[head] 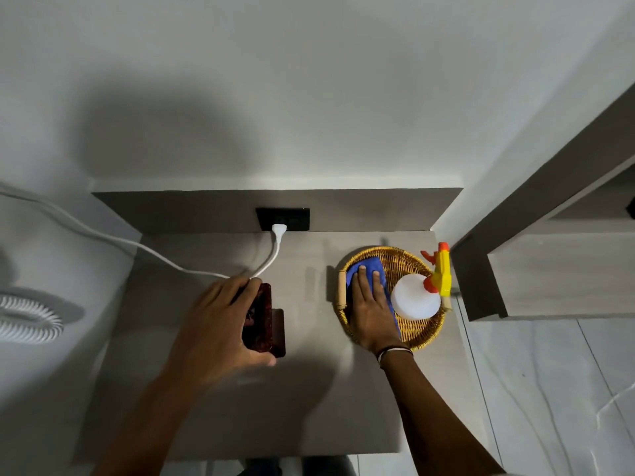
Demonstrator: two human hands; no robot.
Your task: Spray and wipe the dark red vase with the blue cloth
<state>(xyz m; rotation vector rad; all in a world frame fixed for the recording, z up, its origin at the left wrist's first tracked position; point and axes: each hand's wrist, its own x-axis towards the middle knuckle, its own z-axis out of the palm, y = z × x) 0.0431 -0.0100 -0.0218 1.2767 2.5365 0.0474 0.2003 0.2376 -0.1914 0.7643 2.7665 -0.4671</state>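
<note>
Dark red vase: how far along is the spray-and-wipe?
Early. Done: nothing visible. The spray bottle stands in the wicker basket, so spraying shows no sign of having started. In hand: the left hand is wrapped around the dark red vase on the table; the right hand lies flat on the blue cloth in the basket, not yet lifting it. Left: spray, then wipe.

I'm gripping the dark red vase on the left of the table, its glossy rectangular body standing upright, seen from above, with my fingers wrapping its far end and my thumb its near end. The blue cloth is lying crumpled in the left part of the wicker basket on the right, flattened under my palm
</note>
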